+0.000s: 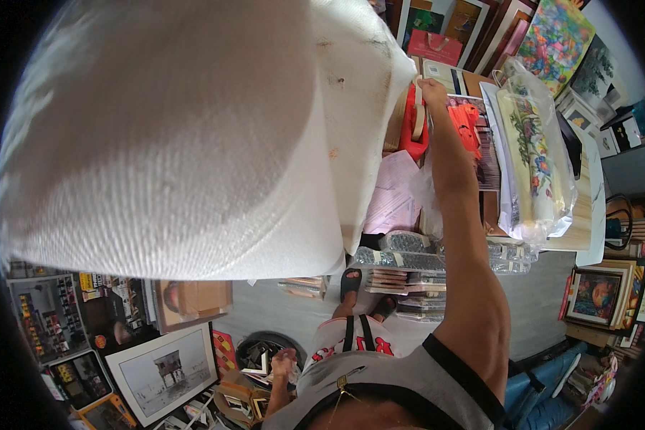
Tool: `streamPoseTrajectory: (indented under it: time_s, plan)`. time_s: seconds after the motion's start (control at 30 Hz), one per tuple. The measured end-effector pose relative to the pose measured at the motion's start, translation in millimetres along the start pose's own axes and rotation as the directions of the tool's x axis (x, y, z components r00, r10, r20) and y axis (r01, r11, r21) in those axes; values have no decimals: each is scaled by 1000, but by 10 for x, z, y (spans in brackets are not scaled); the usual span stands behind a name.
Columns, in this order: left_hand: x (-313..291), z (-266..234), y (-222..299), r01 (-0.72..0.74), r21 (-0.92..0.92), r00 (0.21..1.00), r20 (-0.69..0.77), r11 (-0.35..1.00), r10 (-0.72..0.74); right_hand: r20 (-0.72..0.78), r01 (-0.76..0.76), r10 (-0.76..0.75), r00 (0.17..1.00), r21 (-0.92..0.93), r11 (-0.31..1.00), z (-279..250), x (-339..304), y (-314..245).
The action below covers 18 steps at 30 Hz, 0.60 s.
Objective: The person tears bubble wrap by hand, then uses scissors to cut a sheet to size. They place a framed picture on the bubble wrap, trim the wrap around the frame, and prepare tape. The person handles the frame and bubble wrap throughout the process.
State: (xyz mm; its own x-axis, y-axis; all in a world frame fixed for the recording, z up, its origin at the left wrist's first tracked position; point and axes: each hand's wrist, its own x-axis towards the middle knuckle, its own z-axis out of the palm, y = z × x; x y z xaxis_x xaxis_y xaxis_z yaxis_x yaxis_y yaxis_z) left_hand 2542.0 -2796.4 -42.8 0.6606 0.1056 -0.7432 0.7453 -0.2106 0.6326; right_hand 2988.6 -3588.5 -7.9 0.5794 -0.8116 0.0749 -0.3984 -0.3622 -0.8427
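My right arm stretches forward across the cluttered table. At its end my right hand (431, 91) is closed on a beige roll of tape (418, 120), seen nearly edge-on beside a red bag (410, 136). A huge roll of white, ribbed wrapping material (193, 143) fills the upper left, close to the camera. Beside it lies a stained white sheet (347, 107), its edge reaching near my right hand. Down by my side, my left hand (283, 363) hangs over a dark round bin (269, 345) with its fingers curled; whether anything is inside them is too small to tell.
Pink paper (394, 193), an orange-red bag (466, 125) and plastic-wrapped flower pictures (534, 158) crowd the table. Bubble-wrapped frames (408, 251) are stacked below its near edge. A framed beach photo (166, 373) leans at lower left, more framed pictures (598, 297) at right. Blue bags (545, 394) lie lower right.
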Motion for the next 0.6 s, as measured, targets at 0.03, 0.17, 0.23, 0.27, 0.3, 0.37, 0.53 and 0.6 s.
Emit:
streamPoseTrajectory:
  time_s: [0.03, 0.17, 0.23, 0.27, 0.3, 0.37, 0.53, 0.6]
  plan:
    - [-14, 6, 14, 24, 103, 999, -42, 994, -20, -10, -61, 60, 998, -107, 992, -32, -10, -52]
    - [-72, 62, 37, 34, -84, 999, -37, 996, -37, 3, -94, 103, 995, -395, 914, -83, -21, -197]
    - [-79, 90, 27, 67, -47, 995, -70, 997, -70, -76, -165, 147, 986, -340, 926, -88, 9, -189]
    - [-84, 92, 20, 113, 40, 989, -99, 993, -109, -43, -197, 192, 980, -197, 960, -123, 57, -173]
    - [-66, 97, 13, 166, 133, 980, -129, 977, -149, -10, -272, 272, 962, -44, 961, -178, 101, -146]
    - [-41, 69, 21, 173, 173, 983, -88, 970, -160, -204, -191, 184, 962, -14, 981, -264, 115, -87]
    - [2, 97, 121, 170, 213, 983, 34, 962, -181, -154, 86, -28, 988, 389, 917, -943, -508, 46]
    - [4, 219, 206, 39, 131, 994, 99, 991, -52, 155, -158, 64, 986, 726, 669, -1416, -1105, 150]
